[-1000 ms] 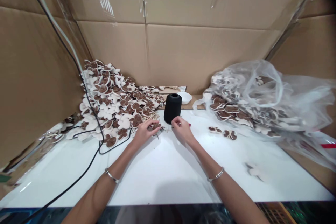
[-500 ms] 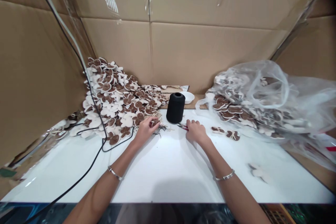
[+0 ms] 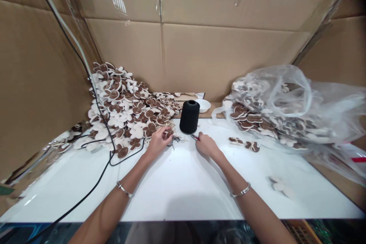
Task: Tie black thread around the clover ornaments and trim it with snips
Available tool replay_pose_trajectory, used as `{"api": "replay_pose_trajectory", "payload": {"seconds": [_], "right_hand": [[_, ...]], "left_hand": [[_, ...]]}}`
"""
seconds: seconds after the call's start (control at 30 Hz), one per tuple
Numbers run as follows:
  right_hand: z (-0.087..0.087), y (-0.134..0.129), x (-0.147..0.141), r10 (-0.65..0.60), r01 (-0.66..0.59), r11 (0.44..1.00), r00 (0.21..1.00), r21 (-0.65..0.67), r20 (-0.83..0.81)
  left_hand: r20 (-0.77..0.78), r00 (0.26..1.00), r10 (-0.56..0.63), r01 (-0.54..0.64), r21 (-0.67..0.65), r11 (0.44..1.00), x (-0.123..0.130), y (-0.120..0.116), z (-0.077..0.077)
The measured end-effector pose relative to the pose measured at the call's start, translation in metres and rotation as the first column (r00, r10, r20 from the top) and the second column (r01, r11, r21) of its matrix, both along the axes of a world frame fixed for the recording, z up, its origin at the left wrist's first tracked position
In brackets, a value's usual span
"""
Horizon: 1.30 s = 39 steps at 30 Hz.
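Note:
My left hand (image 3: 158,142) is at the right edge of a heap of brown-and-white flower-shaped fabric pieces (image 3: 126,103). Its thumb and fingers curl round a small brown fabric piece (image 3: 168,134), partly hidden by them. Dark thread scraps (image 3: 175,139) lie beside its fingertips. My right hand (image 3: 206,145) is closed on a small pair of scissors (image 3: 195,136) with red handles. Their metal tips point left, low in front of a black thread cone (image 3: 189,117) that stands upright between and beyond my hands.
A white bowl (image 3: 204,105) sits behind the cone. Two brown pieces with pale string (image 3: 244,144) lie right of my right hand. A clear plastic bag (image 3: 288,103) of pieces fills the right side. A black cable (image 3: 100,179) crosses the left; cardboard walls (image 3: 228,53) enclose the table.
My right hand has moved slightly left with the scissors and turned, bringing their tips beneath the cone's front edge. My left hand stays about where it was, still round the brown piece.

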State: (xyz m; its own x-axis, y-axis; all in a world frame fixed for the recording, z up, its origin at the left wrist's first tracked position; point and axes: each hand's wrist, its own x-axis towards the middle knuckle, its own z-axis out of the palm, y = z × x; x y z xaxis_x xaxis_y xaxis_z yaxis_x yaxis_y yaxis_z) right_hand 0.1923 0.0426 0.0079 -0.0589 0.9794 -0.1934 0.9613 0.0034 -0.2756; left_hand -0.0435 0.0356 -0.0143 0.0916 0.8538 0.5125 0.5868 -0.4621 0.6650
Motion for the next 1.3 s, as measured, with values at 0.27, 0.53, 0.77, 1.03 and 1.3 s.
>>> {"api": "replay_pose_trajectory", "payload": {"seconds": [0.27,0.53,0.77,1.03,1.3], "right_hand": [[0.000,0.003,0.012,-0.027,0.020,0.999,0.976,-0.037,-0.215],[-0.004,-0.002,-0.011,0.055,-0.104,0.994,0.696,-0.025,-0.716],[-0.003,-0.019,-0.036,-0.055,-0.250,0.961,0.251,-0.120,-0.966],[-0.018,-0.007,-0.035,-0.187,-0.137,0.967,0.181,-0.213,-0.966],[-0.016,-0.007,-0.032,-0.284,-0.247,0.930,-0.012,-0.272,-0.959]], "left_hand": [[0.265,0.964,-0.024,0.081,-0.205,0.975,0.003,-0.002,0.002],[0.617,0.786,-0.027,0.317,-0.365,0.875,0.008,0.002,0.005],[0.589,0.802,-0.097,0.377,-0.373,0.848,0.012,-0.004,0.009],[0.672,0.732,-0.117,0.460,-0.359,0.812,0.010,-0.005,0.011],[0.816,0.571,-0.089,0.527,-0.281,0.802,0.008,-0.002,0.011]]}}
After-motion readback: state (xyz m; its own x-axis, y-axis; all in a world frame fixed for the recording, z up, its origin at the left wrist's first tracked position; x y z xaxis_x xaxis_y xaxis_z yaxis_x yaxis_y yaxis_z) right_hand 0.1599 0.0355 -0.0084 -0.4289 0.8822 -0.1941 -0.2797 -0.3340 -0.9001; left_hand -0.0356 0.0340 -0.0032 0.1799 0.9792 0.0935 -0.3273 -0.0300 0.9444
